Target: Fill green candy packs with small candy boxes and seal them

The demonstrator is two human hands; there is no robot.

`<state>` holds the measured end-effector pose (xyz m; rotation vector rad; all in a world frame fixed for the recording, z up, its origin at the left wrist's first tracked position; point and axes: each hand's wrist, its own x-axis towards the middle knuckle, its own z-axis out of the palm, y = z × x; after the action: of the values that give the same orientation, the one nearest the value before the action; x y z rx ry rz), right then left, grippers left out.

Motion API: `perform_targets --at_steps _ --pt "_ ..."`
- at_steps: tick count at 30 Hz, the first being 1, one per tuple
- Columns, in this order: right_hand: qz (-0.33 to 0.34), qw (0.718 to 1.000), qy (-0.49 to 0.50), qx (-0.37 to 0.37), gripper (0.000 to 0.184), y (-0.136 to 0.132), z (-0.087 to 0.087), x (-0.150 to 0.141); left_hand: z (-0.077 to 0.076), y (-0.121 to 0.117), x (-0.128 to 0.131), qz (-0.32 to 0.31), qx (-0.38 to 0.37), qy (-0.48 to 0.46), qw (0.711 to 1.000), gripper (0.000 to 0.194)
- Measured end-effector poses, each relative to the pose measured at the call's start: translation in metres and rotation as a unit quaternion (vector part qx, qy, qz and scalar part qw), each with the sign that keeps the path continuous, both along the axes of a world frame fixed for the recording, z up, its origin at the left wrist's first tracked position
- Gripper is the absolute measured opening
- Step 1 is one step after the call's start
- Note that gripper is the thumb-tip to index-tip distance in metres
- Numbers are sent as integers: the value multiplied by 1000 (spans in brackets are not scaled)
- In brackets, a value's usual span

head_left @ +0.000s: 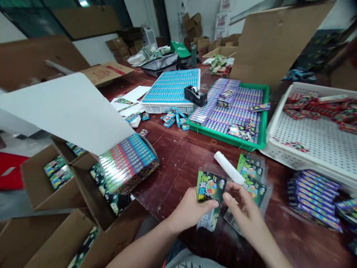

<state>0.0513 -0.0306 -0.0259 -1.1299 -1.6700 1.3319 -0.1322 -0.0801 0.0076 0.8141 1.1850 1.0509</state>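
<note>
My left hand is closed on a green printed plastic packet, thumb on its front, just above the dark wooden table. My right hand is beside it, fingers curled, with its fingertips at the packet's right edge. Under and right of my right hand lies a pile of the same green packets. A white paper roll lies across that pile.
A green tray of purple boxes, a white basket with red packs and a white tray of blue boxes stand behind. A black tape dispenser sits between them. Purple boxes are stacked right. Open cartons stand left.
</note>
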Motion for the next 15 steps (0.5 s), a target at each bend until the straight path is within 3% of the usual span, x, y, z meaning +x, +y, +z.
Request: perform_targets --at_steps 4,7,11,13,15 --pt "9 1000 -18 -9 44 -5 -3 -32 -20 1 -4 112 -22 -17 993 51" --pt "30 998 -17 -56 39 0 -6 -41 -25 5 -4 146 -24 -22 989 57" --pt "1 998 -67 -22 40 4 -15 -36 -20 -2 -9 90 2 -13 996 65" --pt "-18 993 -115 22 40 4 -23 -31 -23 -10 -12 62 19 48 997 56" --pt "-30 984 -164 62 39 3 -33 -30 -31 -17 -11 75 18 147 986 44"
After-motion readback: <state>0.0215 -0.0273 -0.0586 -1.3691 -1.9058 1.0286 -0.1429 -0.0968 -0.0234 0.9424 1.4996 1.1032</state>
